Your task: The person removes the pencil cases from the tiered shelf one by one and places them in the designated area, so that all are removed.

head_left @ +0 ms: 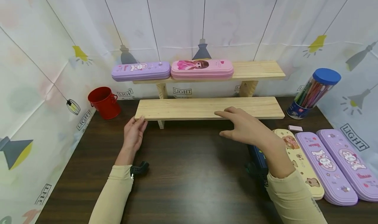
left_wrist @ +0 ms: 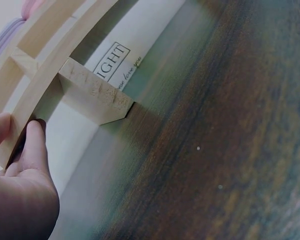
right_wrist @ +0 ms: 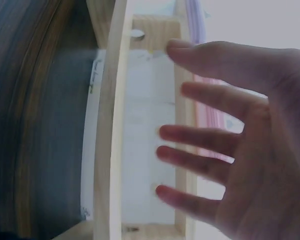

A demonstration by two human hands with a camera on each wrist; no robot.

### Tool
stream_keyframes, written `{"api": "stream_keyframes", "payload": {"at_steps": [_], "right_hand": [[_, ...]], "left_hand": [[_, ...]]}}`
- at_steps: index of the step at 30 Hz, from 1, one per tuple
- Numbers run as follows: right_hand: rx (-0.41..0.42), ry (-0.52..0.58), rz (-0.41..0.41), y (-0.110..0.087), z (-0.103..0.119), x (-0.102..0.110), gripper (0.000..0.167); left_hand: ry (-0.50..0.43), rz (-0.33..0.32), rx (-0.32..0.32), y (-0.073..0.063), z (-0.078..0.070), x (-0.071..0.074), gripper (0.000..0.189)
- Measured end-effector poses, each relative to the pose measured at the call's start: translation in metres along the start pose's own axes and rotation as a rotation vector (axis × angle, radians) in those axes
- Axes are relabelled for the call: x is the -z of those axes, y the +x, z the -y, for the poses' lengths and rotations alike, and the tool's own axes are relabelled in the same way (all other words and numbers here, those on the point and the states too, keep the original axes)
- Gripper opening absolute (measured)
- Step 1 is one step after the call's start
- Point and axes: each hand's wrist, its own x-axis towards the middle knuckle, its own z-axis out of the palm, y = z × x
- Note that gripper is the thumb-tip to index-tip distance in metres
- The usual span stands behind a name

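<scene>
Two-tier pale wooden shelf (head_left: pixel 183 109) stands at back of dark wood-grain tabletop (head_left: pixel 189 171). Left hand (head_left: pixel 134 135) pinches lower board's left front corner, thumb above, fingers beneath — probably steadying shelf. Oblong purple case (head_left: pixel 141 73) and oblong pink case (head_left: pixel 202 73) sit end to end on upper board, purple one overhanging left end, seemingly lined up in row. Right hand (head_left: pixel 246 127) hovers near lower board's right half — forearm reaching forward, fingers extended and spread, thumb apart, gripping nothing.
</scene>
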Motion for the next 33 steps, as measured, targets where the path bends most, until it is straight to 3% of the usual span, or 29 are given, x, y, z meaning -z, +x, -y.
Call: {"api": "stream_keyframes", "payload": {"at_steps": [10,17,26,33], "right_hand": [[0.214,-0.072,-0.154,0.055,0.015,0.014,0.058],[0.309,-0.112,-0.190,0.102,0.039,0.039,0.057],[0.333,-0.128,-0.229,0.148,0.054,0.060,0.053],[0.250,-0.149,-0.222,0.172,0.045,0.062,0.057]], "left_hand": [[0.015,0.009,-0.022,0.002,0.004,0.002,0.050],[0.036,0.003,-0.029,0.003,0.003,0.006,0.050],[0.056,0.005,-0.024,0.006,0.003,0.004,0.054],[0.061,0.015,-0.017,0.006,0.001,0.003,0.054]]}}
